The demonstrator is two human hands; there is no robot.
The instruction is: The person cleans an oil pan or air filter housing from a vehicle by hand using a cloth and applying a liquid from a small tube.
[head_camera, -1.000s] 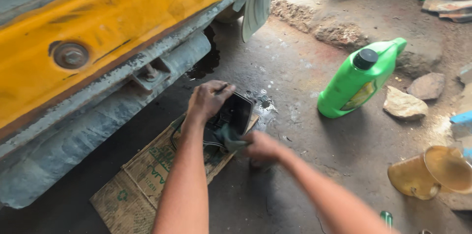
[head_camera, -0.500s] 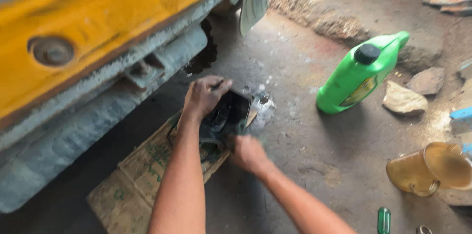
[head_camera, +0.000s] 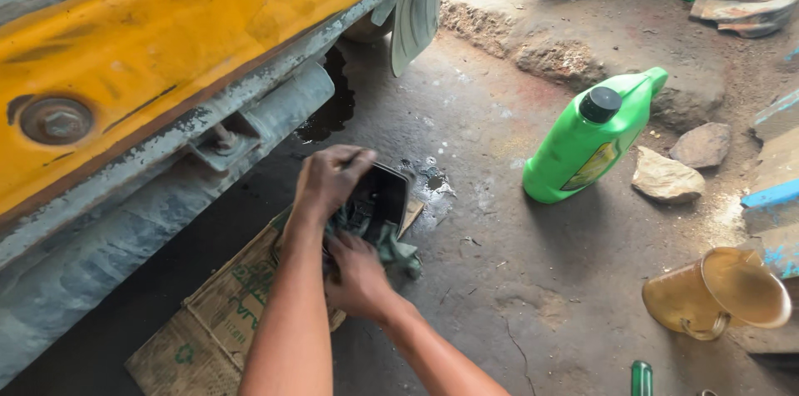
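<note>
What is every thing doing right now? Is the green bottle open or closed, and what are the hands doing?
Green bottle: standing upright, black cap on.
Black cover: tilted up on edge, held.
Left hand: gripping the cover's top edge.
Right hand: pressing a rag into the cover.
Rag: crumpled, dirty.
Cardboard: lying flat, stained.
Amber jug: tipped on its side.
Floor: wet, oily patches.

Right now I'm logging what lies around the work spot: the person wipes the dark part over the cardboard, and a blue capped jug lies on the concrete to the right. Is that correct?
Not quite: the jug is green with a black cap, not blue. The head view shows it lying on the concrete right of the hands. The rest stands: the left hand steadies the dark part while the right hand presses a rag to it, over the cardboard.
</note>
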